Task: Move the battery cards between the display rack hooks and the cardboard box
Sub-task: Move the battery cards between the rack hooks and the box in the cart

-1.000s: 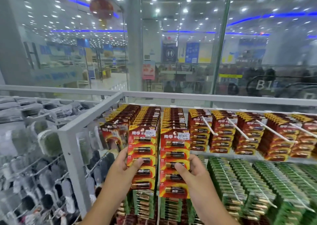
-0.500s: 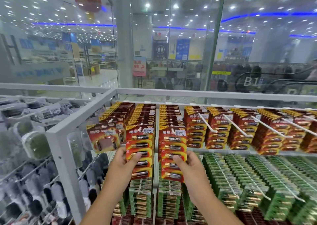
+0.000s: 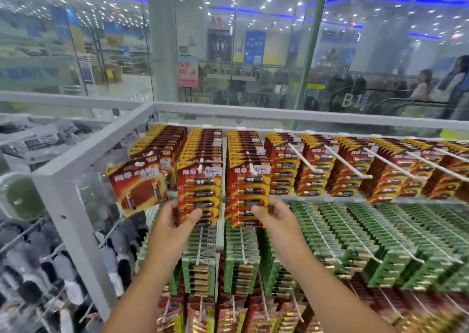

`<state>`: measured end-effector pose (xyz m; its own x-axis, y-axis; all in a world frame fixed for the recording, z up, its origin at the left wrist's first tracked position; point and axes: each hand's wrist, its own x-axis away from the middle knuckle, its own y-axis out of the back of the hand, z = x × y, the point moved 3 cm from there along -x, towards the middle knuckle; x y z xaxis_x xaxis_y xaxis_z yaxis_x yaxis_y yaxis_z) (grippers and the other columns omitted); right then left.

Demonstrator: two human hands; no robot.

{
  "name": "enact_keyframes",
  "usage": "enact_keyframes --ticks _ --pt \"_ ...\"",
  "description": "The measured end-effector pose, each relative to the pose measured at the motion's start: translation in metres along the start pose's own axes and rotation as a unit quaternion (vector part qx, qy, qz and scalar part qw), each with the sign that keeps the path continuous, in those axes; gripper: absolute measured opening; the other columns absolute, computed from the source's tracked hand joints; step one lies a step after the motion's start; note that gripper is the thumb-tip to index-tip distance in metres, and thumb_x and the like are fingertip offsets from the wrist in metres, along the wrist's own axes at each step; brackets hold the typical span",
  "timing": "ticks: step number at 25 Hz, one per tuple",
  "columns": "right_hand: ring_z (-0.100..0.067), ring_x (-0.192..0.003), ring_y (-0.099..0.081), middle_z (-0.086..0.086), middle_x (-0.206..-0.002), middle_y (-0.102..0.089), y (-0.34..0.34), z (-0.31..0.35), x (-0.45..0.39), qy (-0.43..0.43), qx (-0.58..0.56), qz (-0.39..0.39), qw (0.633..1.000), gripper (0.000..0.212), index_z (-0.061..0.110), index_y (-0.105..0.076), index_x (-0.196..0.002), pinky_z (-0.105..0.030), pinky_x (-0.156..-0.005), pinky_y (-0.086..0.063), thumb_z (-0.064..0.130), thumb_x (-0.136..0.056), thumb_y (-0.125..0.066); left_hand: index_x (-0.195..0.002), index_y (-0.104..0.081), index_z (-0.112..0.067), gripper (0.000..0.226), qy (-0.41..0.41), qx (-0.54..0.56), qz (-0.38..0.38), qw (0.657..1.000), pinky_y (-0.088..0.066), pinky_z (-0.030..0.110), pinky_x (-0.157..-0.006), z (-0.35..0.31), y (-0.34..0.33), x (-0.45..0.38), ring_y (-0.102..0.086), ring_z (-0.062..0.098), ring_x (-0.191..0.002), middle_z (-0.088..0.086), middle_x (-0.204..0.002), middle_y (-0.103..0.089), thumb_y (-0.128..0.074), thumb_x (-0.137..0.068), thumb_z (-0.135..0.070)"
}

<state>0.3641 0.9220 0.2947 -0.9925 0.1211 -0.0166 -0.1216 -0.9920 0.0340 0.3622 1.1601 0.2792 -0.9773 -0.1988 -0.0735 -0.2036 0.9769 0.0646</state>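
Head camera looks down on a white-framed display rack (image 3: 76, 175) packed with hanging battery cards; the top row is red and yellow, each card showing a column of batteries and a small white price sticker; below it hang green battery cards (image 3: 380, 233), then more red ones at the bottom; long white hooks (image 3: 344, 162) jut out past the shorter stacks on the right; the left hand (image 3: 172, 221) pinches the lower edge of one red battery card stack (image 3: 199, 193), thumb on the front, fingers curled behind; the right hand (image 3: 275, 216) pinches the neighbouring red stack (image 3: 250, 193) likewise; a tilted two-battery card (image 3: 138, 183) hangs just left; grey packaged goods (image 3: 38, 244) fill the adjoining side panel; glass walls rise behind.
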Motion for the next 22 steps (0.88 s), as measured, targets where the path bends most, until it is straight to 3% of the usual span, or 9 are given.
enact_keyframes --ticks 2,4,6,9,11,16,19,20,22 --pt "-0.003 -0.109 -0.065 0.012 -0.119 -0.069 0.006 -0.005 0.006 0.002 0.009 -0.001 1.000 0.031 0.027 -0.064 -0.125 -0.017 -0.085 -0.049 0.032 -0.096 -0.072 -0.138 -0.044 -0.034 0.057 0.016 -0.020 -0.011 1.000 -0.041 0.033 -0.095 0.013 0.002 0.008 -0.056 0.006 -0.110 -0.025 -0.118 -0.054 -0.073 -0.090 -0.047" --pt "-0.003 -0.114 -0.061 0.013 -0.126 -0.064 0.013 -0.011 0.014 -0.002 0.024 0.002 1.000 0.035 0.029 -0.061 -0.129 -0.020 -0.091 -0.047 0.034 -0.096 -0.072 -0.135 -0.044 -0.037 0.057 0.040 -0.028 -0.022 0.999 -0.044 0.036 -0.096 0.024 0.002 0.021 -0.058 0.010 -0.111 -0.016 -0.124 -0.057 -0.074 -0.088 -0.048" --pt "-0.005 -0.119 -0.059 0.013 -0.130 -0.062 0.025 -0.020 0.027 -0.015 0.027 0.002 1.000 0.035 0.035 -0.059 -0.128 -0.030 -0.102 -0.047 0.038 -0.096 -0.071 -0.143 -0.041 -0.035 0.064 0.066 -0.042 -0.011 0.997 -0.045 0.038 -0.098 0.031 -0.003 0.038 -0.057 0.012 -0.108 -0.011 -0.130 -0.054 -0.074 -0.090 -0.047" --pt "0.001 -0.115 -0.058 0.015 -0.131 -0.060 0.049 -0.027 0.053 -0.030 0.026 0.003 0.999 0.035 0.036 -0.056 -0.131 -0.030 -0.099 -0.046 0.036 -0.098 -0.069 -0.148 -0.038 -0.035 0.071 0.088 -0.049 0.003 0.995 -0.044 0.039 -0.094 0.032 -0.021 0.067 -0.056 0.013 -0.108 -0.009 -0.134 -0.055 -0.075 -0.089 -0.050" --pt "0.001 -0.116 -0.057 0.015 -0.132 -0.059 0.077 -0.032 0.075 -0.042 0.017 0.002 0.999 0.035 0.037 -0.055 -0.132 -0.031 -0.099 -0.045 0.035 -0.099 -0.067 -0.142 -0.043 -0.037 0.064 0.096 -0.064 0.022 0.993 -0.043 0.038 -0.092 0.027 -0.045 0.090 -0.055 0.013 -0.109 -0.013 -0.130 -0.056 -0.074 -0.089 -0.053" --pt "-0.009 -0.122 -0.058 0.010 -0.136 -0.059 0.190 -0.052 0.139 -0.052 0.020 -0.035 0.998 0.040 0.035 -0.053 -0.136 -0.040 -0.109 -0.048 0.032 -0.099 -0.068 -0.130 -0.050 -0.038 0.045 0.059 -0.079 0.095 0.991 -0.044 0.031 -0.089 0.009 -0.143 0.157 -0.057 0.011 -0.112 -0.022 -0.119 -0.055 -0.072 -0.092 -0.049" --pt "-0.007 -0.114 -0.063 0.005 -0.128 -0.064 0.273 -0.066 0.190 -0.043 -0.006 -0.098 0.994 0.031 0.029 -0.059 -0.128 -0.028 -0.095 -0.053 0.022 -0.099 -0.069 -0.128 -0.057 -0.032 0.042 0.050 -0.074 0.124 0.988 -0.050 0.021 -0.068 0.005 -0.211 0.204 -0.062 0.010 -0.106 -0.010 -0.126 -0.062 -0.075 -0.092 -0.041" --pt "-0.008 -0.112 -0.064 0.003 -0.126 -0.066 0.305 -0.070 0.213 -0.043 -0.010 -0.119 0.992 0.030 0.028 -0.061 -0.126 -0.024 -0.090 -0.053 0.020 -0.099 -0.069 -0.126 -0.057 -0.033 0.039 0.051 -0.075 0.138 0.986 -0.049 0.023 -0.066 0.004 -0.238 0.225 -0.064 0.011 -0.102 -0.008 -0.126 -0.063 -0.076 -0.092 -0.039" --pt "-0.012 -0.111 -0.066 0.004 -0.121 -0.068 0.361 -0.077 0.251 -0.034 -0.017 -0.153 0.988 0.026 0.031 -0.062 -0.120 -0.028 -0.091 -0.054 0.021 -0.098 -0.071 -0.126 -0.057 -0.031 0.037 0.037 -0.079 0.177 0.980 -0.049 0.026 -0.069 -0.002 -0.289 0.265 -0.065 0.010 -0.092 -0.008 -0.122 -0.064 -0.074 -0.093 -0.036"
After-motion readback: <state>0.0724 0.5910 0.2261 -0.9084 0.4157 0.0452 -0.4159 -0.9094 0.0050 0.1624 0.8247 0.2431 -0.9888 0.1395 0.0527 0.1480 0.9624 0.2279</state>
